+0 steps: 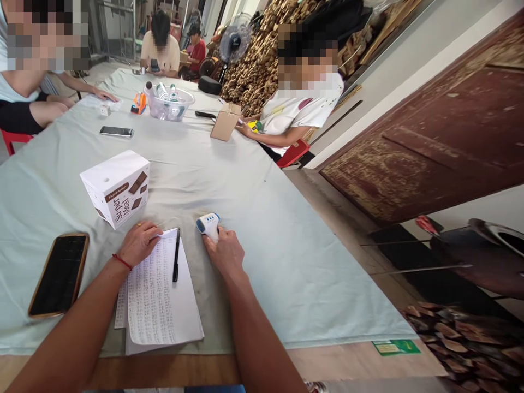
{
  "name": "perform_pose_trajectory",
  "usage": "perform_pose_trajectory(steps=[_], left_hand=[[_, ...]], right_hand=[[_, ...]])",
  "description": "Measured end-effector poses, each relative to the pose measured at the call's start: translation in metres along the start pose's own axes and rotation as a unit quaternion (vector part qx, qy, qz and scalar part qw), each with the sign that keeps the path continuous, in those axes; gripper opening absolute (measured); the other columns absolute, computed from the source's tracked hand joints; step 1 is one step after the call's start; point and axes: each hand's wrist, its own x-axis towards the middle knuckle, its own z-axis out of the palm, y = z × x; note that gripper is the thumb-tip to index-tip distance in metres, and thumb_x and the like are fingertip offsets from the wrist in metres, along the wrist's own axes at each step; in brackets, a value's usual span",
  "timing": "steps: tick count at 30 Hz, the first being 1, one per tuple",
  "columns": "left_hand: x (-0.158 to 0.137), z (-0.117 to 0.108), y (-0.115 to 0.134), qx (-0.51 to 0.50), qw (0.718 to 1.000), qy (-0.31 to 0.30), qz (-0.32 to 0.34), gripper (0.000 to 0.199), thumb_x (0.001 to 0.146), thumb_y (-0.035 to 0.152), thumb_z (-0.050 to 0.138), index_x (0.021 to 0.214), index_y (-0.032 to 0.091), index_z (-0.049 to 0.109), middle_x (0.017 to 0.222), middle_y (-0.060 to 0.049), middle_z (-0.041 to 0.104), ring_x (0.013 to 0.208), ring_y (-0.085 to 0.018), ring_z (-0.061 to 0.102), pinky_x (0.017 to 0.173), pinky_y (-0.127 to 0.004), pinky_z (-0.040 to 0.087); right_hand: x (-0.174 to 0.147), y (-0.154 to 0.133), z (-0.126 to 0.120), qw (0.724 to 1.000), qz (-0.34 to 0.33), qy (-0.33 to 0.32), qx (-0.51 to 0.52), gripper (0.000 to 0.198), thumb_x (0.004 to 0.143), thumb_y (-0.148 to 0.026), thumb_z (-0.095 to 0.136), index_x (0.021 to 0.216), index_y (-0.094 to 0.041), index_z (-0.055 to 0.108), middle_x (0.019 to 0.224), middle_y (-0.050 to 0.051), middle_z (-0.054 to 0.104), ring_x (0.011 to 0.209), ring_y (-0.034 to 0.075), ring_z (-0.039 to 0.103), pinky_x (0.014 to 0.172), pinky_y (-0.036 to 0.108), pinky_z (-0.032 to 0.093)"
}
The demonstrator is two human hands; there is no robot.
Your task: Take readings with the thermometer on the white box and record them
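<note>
My right hand (pixel 226 252) is closed around the grip of a white and blue infrared thermometer (pixel 208 225), its head pointing away from me on the cloth. To its left, my left hand (pixel 141 243), with a red cord at the wrist, is at the top corner of a stack of handwritten paper sheets (pixel 153 305). Its fingers are bent together over the paper edge. A black pen (pixel 176 256) lies across the top sheet. Just beyond the left hand stands a white snack box (pixel 118 188) with brown print. Left of my forearm lies a large phone (pixel 59 275) in a brown case.
A pale cloth covers the long table (pixel 286 262). Farther off are another phone (pixel 117 131), an orange tape dispenser (pixel 139 103), a plastic basin (pixel 172 109) of bottles and a cardboard box (pixel 224 125). Other people sit around the table. Stacked firewood (pixel 257 60) and a fan (pixel 235 41) stand behind.
</note>
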Motion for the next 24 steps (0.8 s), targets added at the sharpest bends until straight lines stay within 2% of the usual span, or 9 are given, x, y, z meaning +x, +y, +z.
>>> perform_pose_trajectory(steps=[2, 4, 7, 9, 12, 15, 19, 22, 24], left_hand=[[0.0, 0.0, 0.001, 0.022, 1.0, -0.003, 0.012, 0.017, 0.094, 0.02, 0.049, 0.095, 0.02, 0.066, 0.094, -0.005, 0.069, 0.091, -0.02, 0.06, 0.083, -0.035, 0.048], [-0.001, 0.0, 0.003, 0.054, 0.998, -0.002, 0.014, 0.016, 0.094, 0.02, 0.051, 0.094, 0.02, 0.067, 0.094, -0.005, 0.069, 0.09, -0.021, 0.06, 0.083, -0.037, 0.046], [-0.001, 0.002, 0.01, 0.088, 0.996, 0.014, 0.015, 0.016, 0.093, 0.019, 0.051, 0.094, 0.021, 0.067, 0.1, -0.006, 0.069, 0.093, -0.022, 0.059, 0.085, -0.04, 0.045], [-0.001, 0.004, 0.015, 0.073, 0.997, 0.014, 0.03, 0.014, 0.091, 0.018, 0.053, 0.096, 0.021, 0.066, 0.106, -0.006, 0.068, 0.097, -0.022, 0.059, 0.087, -0.039, 0.045], [-0.002, 0.006, 0.018, 0.023, 0.998, -0.006, 0.055, 0.014, 0.087, 0.018, 0.059, 0.099, 0.021, 0.066, 0.109, -0.006, 0.066, 0.1, -0.021, 0.058, 0.088, -0.037, 0.046], [-0.002, 0.007, 0.017, -0.004, 0.999, -0.016, 0.051, 0.014, 0.087, 0.021, 0.06, 0.099, 0.02, 0.066, 0.111, -0.007, 0.065, 0.102, -0.021, 0.058, 0.092, -0.038, 0.046], [-0.001, 0.006, 0.015, -0.011, 0.998, -0.04, 0.039, 0.015, 0.088, 0.024, 0.059, 0.1, 0.022, 0.067, 0.112, -0.007, 0.064, 0.104, -0.022, 0.057, 0.094, -0.04, 0.044], [-0.001, 0.006, 0.016, -0.011, 0.998, -0.058, 0.031, 0.017, 0.088, 0.023, 0.058, 0.102, 0.023, 0.067, 0.114, -0.007, 0.063, 0.106, -0.023, 0.056, 0.094, -0.042, 0.043], [-0.001, 0.006, 0.016, -0.004, 0.997, -0.067, 0.03, 0.019, 0.088, 0.022, 0.057, 0.103, 0.024, 0.068, 0.114, -0.007, 0.062, 0.106, -0.024, 0.056, 0.093, -0.043, 0.043]], right_hand=[[-0.003, -0.001, 0.002, 0.997, -0.044, 0.065, 0.005, 0.045, 0.083, -0.034, 0.065, 0.123, -0.013, 0.061, 0.114, 0.019, 0.061, 0.103, 0.031, 0.058, 0.086, 0.04, 0.045], [-0.01, -0.006, 0.009, 0.986, -0.115, 0.101, 0.068, 0.036, 0.086, -0.034, 0.061, 0.118, -0.015, 0.062, 0.108, 0.016, 0.064, 0.098, 0.028, 0.06, 0.083, 0.039, 0.047], [-0.026, -0.022, 0.024, 0.966, -0.195, 0.029, 0.166, 0.026, 0.092, -0.038, 0.052, 0.107, -0.02, 0.064, 0.08, 0.005, 0.066, 0.073, 0.02, 0.062, 0.071, 0.031, 0.048], [-0.035, -0.032, 0.032, 0.961, -0.214, -0.017, 0.171, 0.028, 0.088, -0.039, 0.057, 0.106, -0.02, 0.064, 0.07, 0.001, 0.064, 0.066, 0.019, 0.061, 0.068, 0.029, 0.047], [-0.038, -0.04, 0.038, 0.962, -0.219, -0.029, 0.161, 0.033, 0.081, -0.029, 0.059, 0.111, -0.019, 0.065, 0.073, 0.002, 0.066, 0.071, 0.02, 0.062, 0.07, 0.029, 0.047], [-0.03, -0.035, 0.037, 0.953, -0.203, -0.029, 0.225, 0.037, 0.078, -0.022, 0.05, 0.111, -0.021, 0.066, 0.078, 0.003, 0.067, 0.075, 0.021, 0.063, 0.073, 0.031, 0.048], [-0.016, -0.023, 0.036, 0.894, -0.139, -0.026, 0.425, 0.037, 0.08, -0.027, 0.041, 0.107, -0.022, 0.066, 0.08, 0.002, 0.063, 0.075, 0.019, 0.06, 0.073, 0.033, 0.05], [-0.013, -0.023, 0.037, 0.83, -0.112, -0.015, 0.546, 0.036, 0.075, -0.033, 0.055, 0.109, -0.024, 0.059, 0.082, 0.0, 0.059, 0.074, 0.016, 0.057, 0.07, 0.03, 0.05], [-0.015, -0.027, 0.036, 0.806, -0.101, -0.006, 0.584, 0.031, 0.073, -0.036, 0.063, 0.1, -0.025, 0.056, 0.077, -0.003, 0.054, 0.068, 0.014, 0.054, 0.066, 0.028, 0.048]])
